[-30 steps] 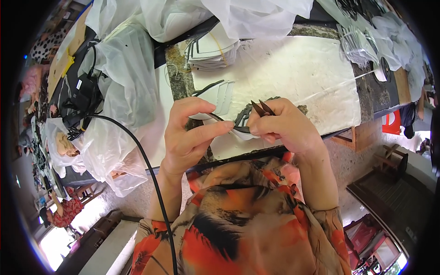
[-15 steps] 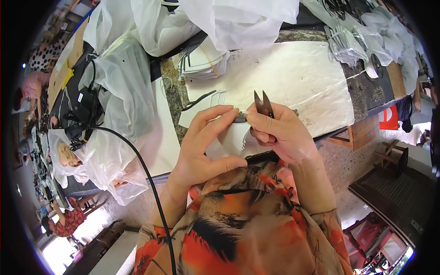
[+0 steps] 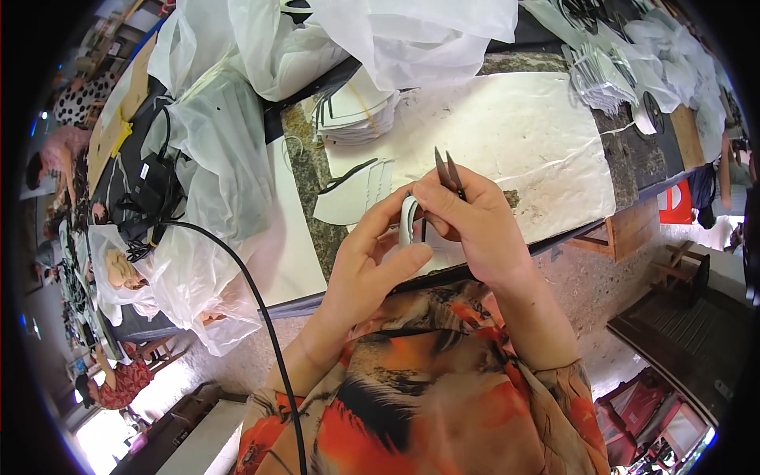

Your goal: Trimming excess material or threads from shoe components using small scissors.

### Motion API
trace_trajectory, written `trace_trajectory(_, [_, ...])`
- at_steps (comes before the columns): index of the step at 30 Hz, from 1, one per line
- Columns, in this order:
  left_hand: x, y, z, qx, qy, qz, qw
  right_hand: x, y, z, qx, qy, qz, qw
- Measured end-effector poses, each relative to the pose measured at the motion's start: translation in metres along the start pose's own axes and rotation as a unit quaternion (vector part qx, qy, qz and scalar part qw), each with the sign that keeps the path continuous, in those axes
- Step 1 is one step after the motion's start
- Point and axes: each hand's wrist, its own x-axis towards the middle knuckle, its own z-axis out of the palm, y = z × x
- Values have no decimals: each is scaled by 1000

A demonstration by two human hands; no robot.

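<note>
Between my hands is a small white piece with a dark edge point(image 3: 408, 220), bent into a curve. My left hand point(image 3: 366, 265) grips it between the thumb below and the fingers above. My right hand point(image 3: 483, 226) is closed round a pair of dark thread snips point(image 3: 449, 170), blades pointing up and slightly apart. The thumb and fingertips of that hand meet the top of the curved piece; their exact hold on it is hidden. Left of my fingers, a flat white piece with a black strip along its edge point(image 3: 342, 201) lies on the table.
A banded stack of white pieces point(image 3: 356, 115) sits on the white sheet point(image 3: 507, 134). Translucent plastic bags point(image 3: 214, 150) crowd the left and far sides. A black cable point(image 3: 252, 285) runs down past my left arm. More pieces point(image 3: 598, 79) lie at the far right.
The white piece, hanging fairly flat before, is now turned and bent into a curve. My left hand has moved right, nearer the right hand, and the snips have shifted slightly.
</note>
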Motion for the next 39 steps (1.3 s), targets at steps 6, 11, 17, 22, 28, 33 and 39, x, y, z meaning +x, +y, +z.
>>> trace_trajectory(6, [4,-2,-7,-192,-57,-4,980,-2,4,-4,85,19,52,995])
trace_trajectory(11, [5,-7,-10,-219,-23,-4,976,-6,3,-3,-2,15,22,1000])
trace_trajectory(17, [8,-8,-14,-292,-7,-30,956,-8,1,-6,-118,-7,15,993])
trace_trajectory(22, [9,-13,-22,-296,-14,5,955,-10,3,-13,-89,-15,31,995])
trace_trajectory(28, [7,-17,-21,-127,4,135,983,-10,3,-16,-62,-21,61,996])
trace_trajectory(33, [11,-25,-38,-161,49,245,955,-11,8,-27,-53,-15,80,995])
trace_trajectory(39, [8,13,-75,90,139,197,966,-20,-7,-61,-126,-50,119,984])
